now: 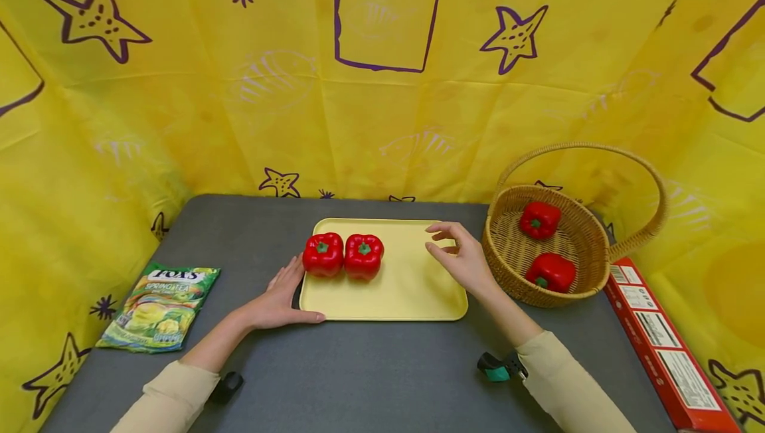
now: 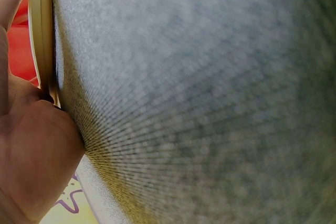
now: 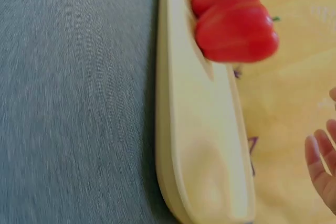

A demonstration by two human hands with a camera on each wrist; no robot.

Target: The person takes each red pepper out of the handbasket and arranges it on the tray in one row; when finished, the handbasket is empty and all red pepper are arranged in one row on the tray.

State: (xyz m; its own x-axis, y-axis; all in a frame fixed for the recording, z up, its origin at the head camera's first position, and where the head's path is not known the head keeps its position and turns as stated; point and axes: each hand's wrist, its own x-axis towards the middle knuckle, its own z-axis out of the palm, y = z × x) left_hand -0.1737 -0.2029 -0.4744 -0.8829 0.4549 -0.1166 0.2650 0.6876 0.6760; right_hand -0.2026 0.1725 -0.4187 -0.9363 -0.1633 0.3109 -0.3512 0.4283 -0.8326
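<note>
The right hand [image 1: 461, 260], fingers [image 1: 445, 227] apart, is hovering apparently over the tray [image 1: 412, 290], left of the basket [image 1: 507, 281] of peppers [image 1: 552, 271].

Left hand [image 1: 279, 300] splays — right hand [image 1: 463, 258] hovers, loosely curved.

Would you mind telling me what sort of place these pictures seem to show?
Probably a staged tabletop set, perhaps for recording: yellow printed cloth hangs behind and on both sides of the grey table, on which sit a wicker basket and a pale yellow tray with two red peppers.
</note>
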